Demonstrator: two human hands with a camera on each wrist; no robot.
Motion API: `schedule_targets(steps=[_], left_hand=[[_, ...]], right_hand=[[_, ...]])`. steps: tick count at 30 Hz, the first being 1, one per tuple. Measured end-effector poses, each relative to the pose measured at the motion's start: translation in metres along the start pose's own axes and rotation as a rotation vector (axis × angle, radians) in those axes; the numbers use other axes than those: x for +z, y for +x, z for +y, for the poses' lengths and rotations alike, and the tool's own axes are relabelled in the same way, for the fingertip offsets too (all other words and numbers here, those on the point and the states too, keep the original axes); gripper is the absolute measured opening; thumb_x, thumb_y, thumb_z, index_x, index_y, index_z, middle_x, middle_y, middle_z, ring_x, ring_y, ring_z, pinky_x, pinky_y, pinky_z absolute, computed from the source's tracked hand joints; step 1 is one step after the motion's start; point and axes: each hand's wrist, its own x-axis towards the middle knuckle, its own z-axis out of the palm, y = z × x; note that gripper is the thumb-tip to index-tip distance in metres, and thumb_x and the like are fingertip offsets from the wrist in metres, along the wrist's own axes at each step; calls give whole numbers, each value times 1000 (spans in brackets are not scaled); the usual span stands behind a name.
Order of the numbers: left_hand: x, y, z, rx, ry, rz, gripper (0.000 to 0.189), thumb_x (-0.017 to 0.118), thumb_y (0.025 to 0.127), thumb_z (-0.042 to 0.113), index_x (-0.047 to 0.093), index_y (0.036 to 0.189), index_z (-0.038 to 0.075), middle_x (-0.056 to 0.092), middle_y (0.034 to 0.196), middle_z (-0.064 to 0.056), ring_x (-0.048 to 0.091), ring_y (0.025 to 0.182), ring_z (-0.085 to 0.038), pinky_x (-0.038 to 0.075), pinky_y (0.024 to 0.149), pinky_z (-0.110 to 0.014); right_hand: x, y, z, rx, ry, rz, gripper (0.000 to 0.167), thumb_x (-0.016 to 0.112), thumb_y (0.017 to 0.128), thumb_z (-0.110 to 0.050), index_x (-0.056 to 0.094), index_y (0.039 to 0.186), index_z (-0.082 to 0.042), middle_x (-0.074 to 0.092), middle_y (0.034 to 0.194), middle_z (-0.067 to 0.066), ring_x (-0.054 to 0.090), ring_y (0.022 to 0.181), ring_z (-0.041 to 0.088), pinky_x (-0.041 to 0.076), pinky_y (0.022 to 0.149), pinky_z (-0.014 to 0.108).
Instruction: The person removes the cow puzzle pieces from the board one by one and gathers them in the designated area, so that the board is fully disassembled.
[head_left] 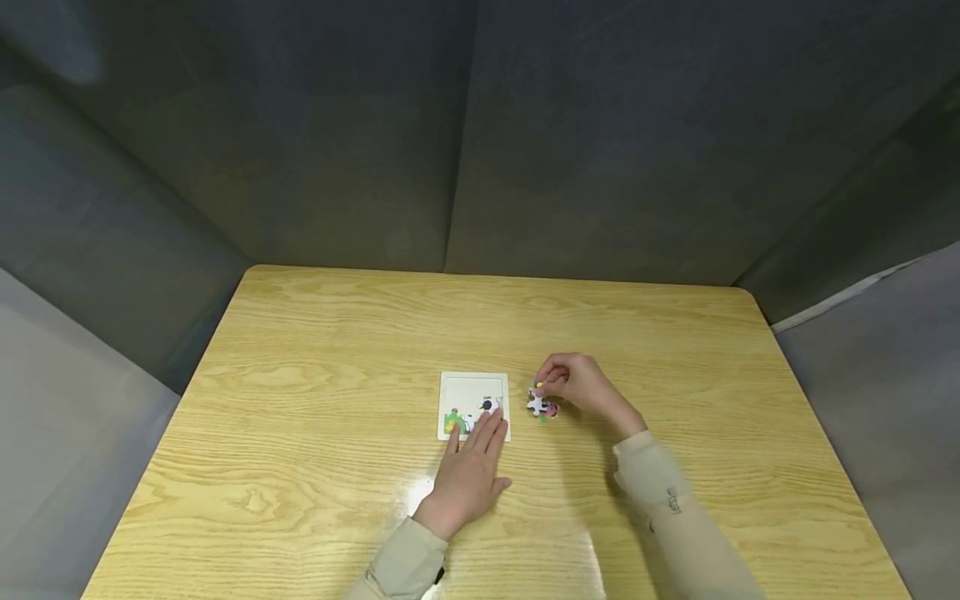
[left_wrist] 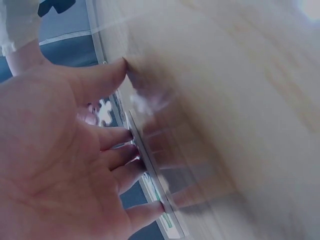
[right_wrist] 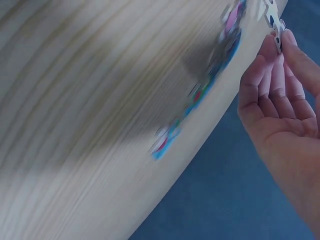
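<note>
A square white puzzle tray (head_left: 474,376) lies on the table in the head view, with a few fitted pieces along its lower part, one green and yellow (head_left: 453,422) and one white and black (head_left: 489,405). My left hand (head_left: 465,482) rests its outstretched fingertips on the tray's near side. In the left wrist view those fingers (left_wrist: 129,174) meet the tray's edge. To the right of the tray, my right hand (head_left: 587,387) pinches a white puzzle piece with dark spots (right_wrist: 273,19) between thumb and fingertips, raised above the table.
Loose colourful puzzle pieces (head_left: 552,410) lie on the table beneath the right hand, and the right wrist view shows them in a blurred row (right_wrist: 200,92). The wooden table (head_left: 337,333) ends at dark curtains (head_left: 450,167) behind and pale panels at both sides.
</note>
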Motion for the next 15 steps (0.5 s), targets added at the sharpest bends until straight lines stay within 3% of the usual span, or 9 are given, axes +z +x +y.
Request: schedule_targets(steps=[9,15], left_hand=[[1,0,0,5,-1,4,79,63,93,43,31,153,4,20,162,-9,19,148,-25,22,115,-54],[0,-2,0,7,-3,9,78,63,93,42,31,153,3,21,162,-9,21,147,-25,23,115,-54]], right_hand=[[-27,-20,20,45,-66,15,8,76,83,-2,70,88,0,67,77,7,63,72,23,51,64,25],[-31,-25,28,52,-82,-4,9,75,83,0,69,89,1,66,76,7,63,71,24,50,62,25]])
